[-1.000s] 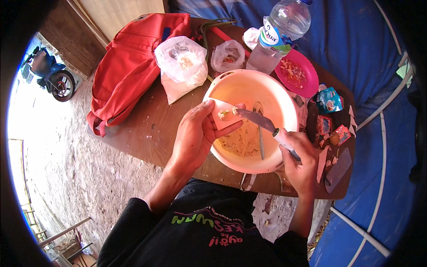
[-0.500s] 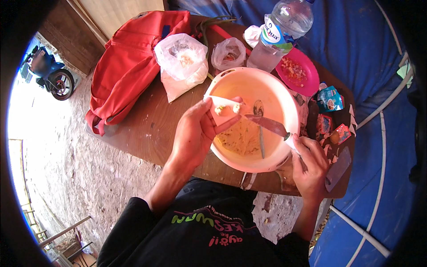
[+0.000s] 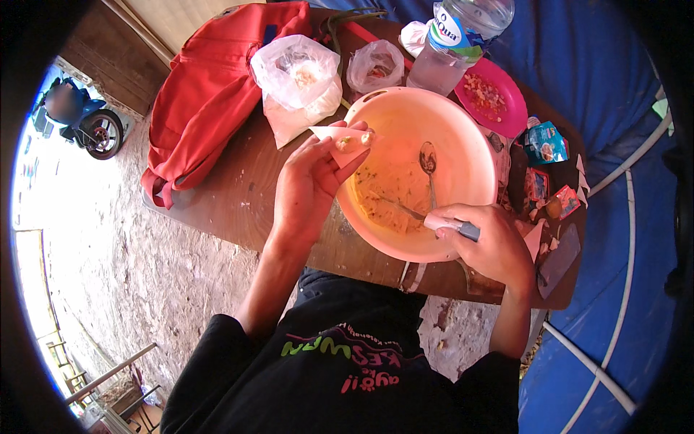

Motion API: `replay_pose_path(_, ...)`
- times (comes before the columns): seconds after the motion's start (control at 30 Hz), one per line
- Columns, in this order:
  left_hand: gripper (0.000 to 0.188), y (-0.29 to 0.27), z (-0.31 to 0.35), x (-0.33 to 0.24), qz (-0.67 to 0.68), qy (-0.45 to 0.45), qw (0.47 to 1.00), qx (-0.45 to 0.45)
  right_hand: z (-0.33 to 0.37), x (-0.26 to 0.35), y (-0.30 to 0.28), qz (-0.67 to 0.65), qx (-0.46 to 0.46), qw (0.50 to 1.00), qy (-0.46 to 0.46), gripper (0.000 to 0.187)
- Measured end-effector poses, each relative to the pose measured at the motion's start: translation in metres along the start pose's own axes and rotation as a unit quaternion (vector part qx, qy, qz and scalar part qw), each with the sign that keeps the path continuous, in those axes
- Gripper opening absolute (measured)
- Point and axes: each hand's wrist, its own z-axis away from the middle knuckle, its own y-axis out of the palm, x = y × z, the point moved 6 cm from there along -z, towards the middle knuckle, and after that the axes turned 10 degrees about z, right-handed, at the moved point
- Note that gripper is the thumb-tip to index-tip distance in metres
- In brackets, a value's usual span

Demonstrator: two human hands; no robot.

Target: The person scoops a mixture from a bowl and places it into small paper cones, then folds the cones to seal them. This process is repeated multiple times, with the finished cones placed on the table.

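My left hand holds up a pale folded sheet by the bowl's upper left rim. Small yellowish-white lumps sit on the sheet, near the fingertips. My right hand is wrapped round the white and grey handle of a knife at the lower right rim. The blade points left and down into a wide pale pink bowl, over a yellowish mixture with dark flecks. A metal spoon leans inside, apart from both hands.
Behind the bowl stand a plastic bag of white powder, a smaller bag and a large water bottle. A pink plate of chopped bits and small packets lie right. A red backpack covers the table's left.
My right hand has swung the knife away from the sheet, down into the bowl. My left hand with the sheet has moved slightly left and up.
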Motion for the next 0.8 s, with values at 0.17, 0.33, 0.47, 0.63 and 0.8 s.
replay_pose_path(0.17,0.037,0.003,0.001,0.002,-0.022,0.027,0.999,0.033,-0.002,0.001,0.001,-0.001,0.046,0.999,0.009,0.019)
replay_pose_path(0.33,0.037,0.004,0.002,0.003,-0.032,0.051,0.998,0.029,-0.001,0.002,0.002,0.002,0.095,0.995,-0.018,0.021)
replay_pose_path(0.47,0.034,0.003,0.004,0.005,-0.039,0.075,0.996,0.008,0.002,-0.008,0.004,-0.082,0.173,0.98,0.059,0.024)
replay_pose_path(0.63,0.032,0.004,0.007,0.005,-0.035,0.092,0.995,0.002,0.003,-0.016,0.003,-0.13,0.212,0.965,0.085,0.027)
replay_pose_path(0.8,0.031,0.004,0.008,0.007,-0.03,0.1,0.995,-0.005,0.013,-0.035,0.0,-0.201,0.253,0.937,0.13,0.031)
